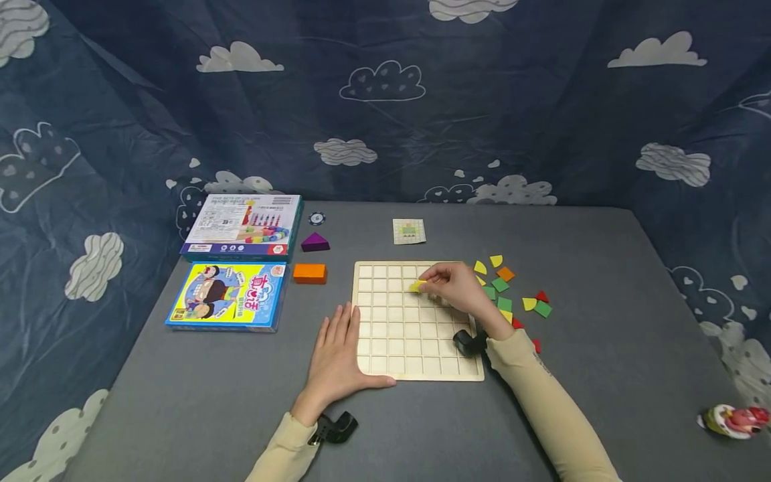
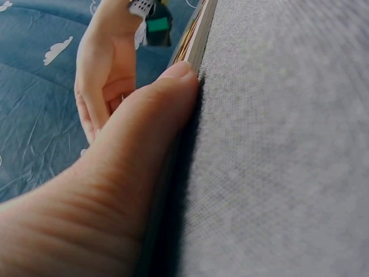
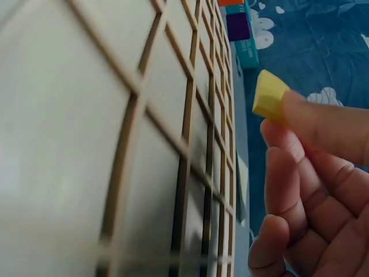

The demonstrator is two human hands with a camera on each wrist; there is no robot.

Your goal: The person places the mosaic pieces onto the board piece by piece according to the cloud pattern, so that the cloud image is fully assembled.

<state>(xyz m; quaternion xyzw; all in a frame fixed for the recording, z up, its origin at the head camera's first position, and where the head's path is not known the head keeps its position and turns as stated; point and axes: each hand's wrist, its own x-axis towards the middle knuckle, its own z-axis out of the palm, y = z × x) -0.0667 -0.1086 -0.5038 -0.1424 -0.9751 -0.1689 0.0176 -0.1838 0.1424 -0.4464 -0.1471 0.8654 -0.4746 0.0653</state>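
Between thumb and fingertips, my right hand [image 1: 453, 286] pinches a small yellow tile [image 3: 268, 95] with one curved edge. It holds the tile over the upper middle of a pale wooden grid board [image 1: 388, 328]. In the right wrist view the tile stands off the board's raised ribs. My left hand [image 1: 337, 351] lies with straight fingers along the board's left edge, its thumb [image 2: 138, 127] stretched along the near edge. Right of the board lie several loose tiles: yellow quarter-rounds [image 1: 496, 260], green squares [image 1: 543, 308], red triangles [image 1: 542, 296] and an orange square [image 1: 505, 273]. My right forearm hides some of them.
Behind the board lies a small pattern card [image 1: 409, 231]. To the left are two boxes, one white and teal [image 1: 241, 227], one blue and yellow [image 1: 227, 296], beside an orange block [image 1: 310, 273], a purple prism [image 1: 315, 242] and a round chip [image 1: 316, 218]. A figurine [image 1: 733, 422] stands far right.
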